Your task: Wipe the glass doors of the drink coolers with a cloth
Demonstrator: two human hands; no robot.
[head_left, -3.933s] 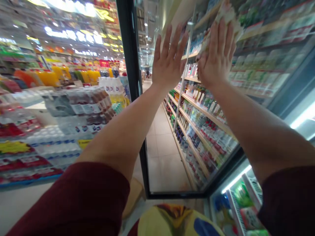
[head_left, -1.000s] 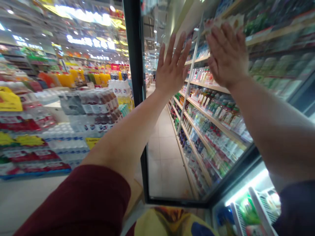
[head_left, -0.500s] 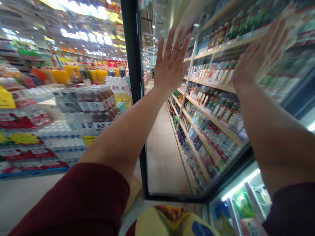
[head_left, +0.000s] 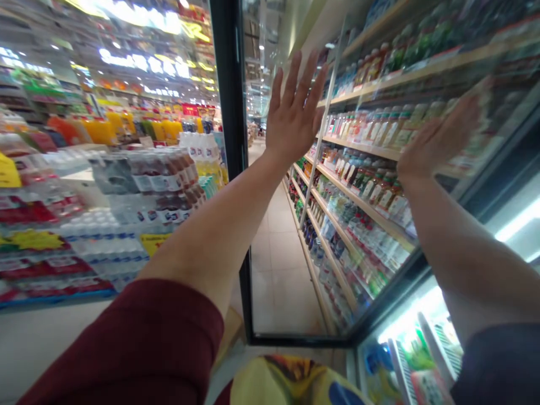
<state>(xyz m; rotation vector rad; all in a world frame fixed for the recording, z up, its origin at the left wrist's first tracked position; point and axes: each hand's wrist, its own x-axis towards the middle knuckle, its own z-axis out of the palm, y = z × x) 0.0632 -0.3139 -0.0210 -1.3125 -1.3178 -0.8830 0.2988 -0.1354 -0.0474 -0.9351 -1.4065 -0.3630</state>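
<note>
Bottles (head_left: 383,126) show in the glass door (head_left: 230,84), partly blocked by the right hand (head_left: 436,135), fingers (head_left: 464,117) straight over cloth (head_left: 485,97), left fingers (head_left: 291,79) spread.

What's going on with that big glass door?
A person's left hand is spread flat, apparently against a tall clear glass door with a black metal-looking frame. Their right hand, a bit blurry, has what looks like a thin pale cloth under its fingers. The door stands open beside a brightly lit white fridge, and light wooden shelves of bottles show in the glass.
</note>
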